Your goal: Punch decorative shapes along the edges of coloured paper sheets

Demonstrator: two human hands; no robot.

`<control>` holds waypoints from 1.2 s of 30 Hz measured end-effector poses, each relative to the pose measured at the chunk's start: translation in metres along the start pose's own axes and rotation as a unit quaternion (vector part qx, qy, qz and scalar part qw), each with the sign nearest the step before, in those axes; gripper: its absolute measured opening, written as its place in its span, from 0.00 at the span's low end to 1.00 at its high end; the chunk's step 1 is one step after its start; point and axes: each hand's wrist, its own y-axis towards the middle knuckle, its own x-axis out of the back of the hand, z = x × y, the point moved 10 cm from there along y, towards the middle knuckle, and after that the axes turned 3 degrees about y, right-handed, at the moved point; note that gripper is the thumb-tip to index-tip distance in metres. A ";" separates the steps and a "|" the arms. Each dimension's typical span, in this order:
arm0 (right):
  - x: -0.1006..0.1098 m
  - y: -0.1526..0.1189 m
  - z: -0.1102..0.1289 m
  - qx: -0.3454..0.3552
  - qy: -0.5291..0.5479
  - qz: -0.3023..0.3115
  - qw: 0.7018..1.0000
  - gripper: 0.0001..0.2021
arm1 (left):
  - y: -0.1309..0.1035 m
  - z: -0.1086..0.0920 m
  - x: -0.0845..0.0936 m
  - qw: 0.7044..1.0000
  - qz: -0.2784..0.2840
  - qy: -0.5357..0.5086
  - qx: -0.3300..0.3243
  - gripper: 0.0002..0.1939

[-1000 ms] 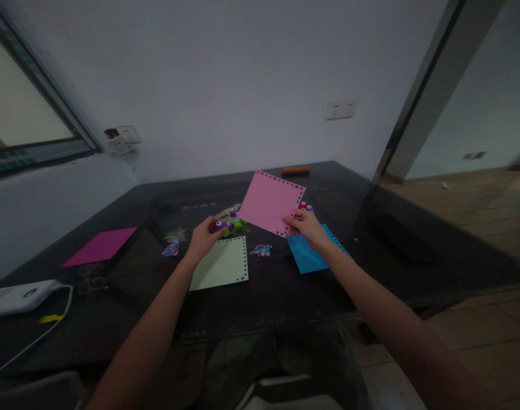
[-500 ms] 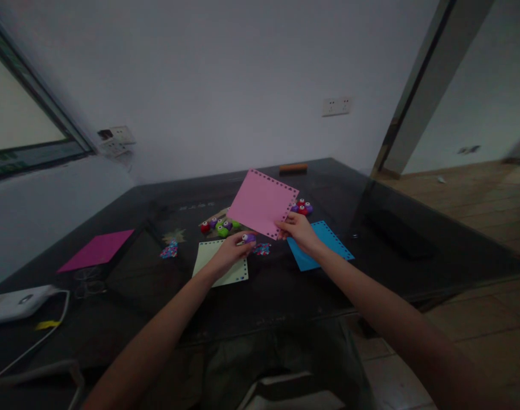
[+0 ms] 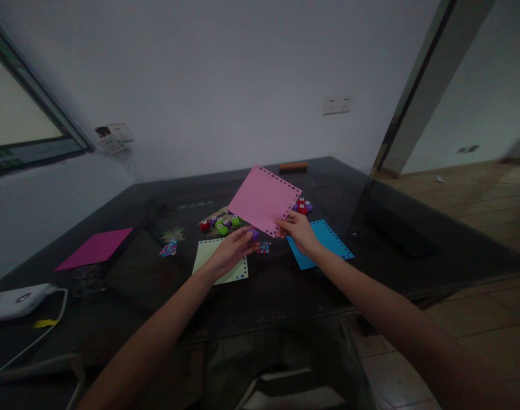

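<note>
My right hand (image 3: pixel 297 229) pinches the lower right of a pink sheet of paper (image 3: pixel 262 200), held tilted above the table. Small punched holes line two of the sheet's edges. My left hand (image 3: pixel 236 247) is closed around a small purple craft punch (image 3: pixel 253 234) near the sheet's lower edge. Below my left forearm lies a pale green sheet (image 3: pixel 234 274) with holes along its edges. A blue sheet (image 3: pixel 328 245), also punched, lies under my right wrist. Just right of my left fingertips sits a small red-and-blue patterned piece (image 3: pixel 264 247).
Several red, purple and green punches (image 3: pixel 222 229) lie behind my left hand, with more punches (image 3: pixel 302 207) behind my right. A magenta sheet (image 3: pixel 95 249), a second patterned piece (image 3: pixel 169 248) and a white device with a cable (image 3: pixel 18 303) are on the left. An orange-brown bar (image 3: pixel 293 167) lies at the back.
The purple punch has turned in my left hand and moved slightly up and right, closer to the pink sheet. The sheet has shifted a little up and right.
</note>
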 end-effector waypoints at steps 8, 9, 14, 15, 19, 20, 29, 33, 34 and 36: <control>-0.010 -0.003 0.008 0.039 -0.035 0.018 0.998 0.14 | -0.002 -0.001 -0.010 1.000 0.023 -0.006 -0.002 0.13; -0.010 -0.003 0.008 0.042 -0.039 0.019 0.998 0.14 | -0.003 -0.001 -0.011 1.000 0.025 -0.007 -0.004 0.13; -0.010 -0.001 0.008 0.067 -0.024 0.027 0.997 0.13 | -0.005 -0.005 -0.014 1.000 0.026 -0.009 -0.011 0.15; -0.010 -0.001 0.008 0.068 -0.024 0.029 0.997 0.12 | -0.005 -0.005 -0.015 1.000 0.025 -0.011 -0.011 0.15; -0.012 -0.002 0.009 0.069 -0.032 0.031 0.997 0.12 | -0.005 -0.005 -0.013 1.000 0.013 -0.013 -0.013 0.15; -0.013 -0.003 0.010 0.070 -0.035 0.030 0.997 0.12 | -0.004 -0.005 -0.011 1.000 0.007 -0.012 -0.014 0.15; -0.017 -0.009 0.019 0.088 -0.052 0.022 0.995 0.12 | 0.000 -0.004 -0.002 0.999 -0.028 -0.011 -0.028 0.15; -0.020 -0.009 0.015 0.077 -0.058 0.035 0.995 0.13 | 0.000 -0.004 -0.005 0.999 -0.016 -0.004 -0.033 0.16; -0.021 -0.009 0.013 0.071 -0.063 0.038 0.995 0.13 | 0.000 -0.004 -0.004 0.999 -0.019 -0.005 -0.033 0.16; -0.020 -0.009 0.011 0.068 -0.072 0.036 0.994 0.14 | 0.001 -0.002 0.000 0.999 -0.030 -0.010 -0.030 0.16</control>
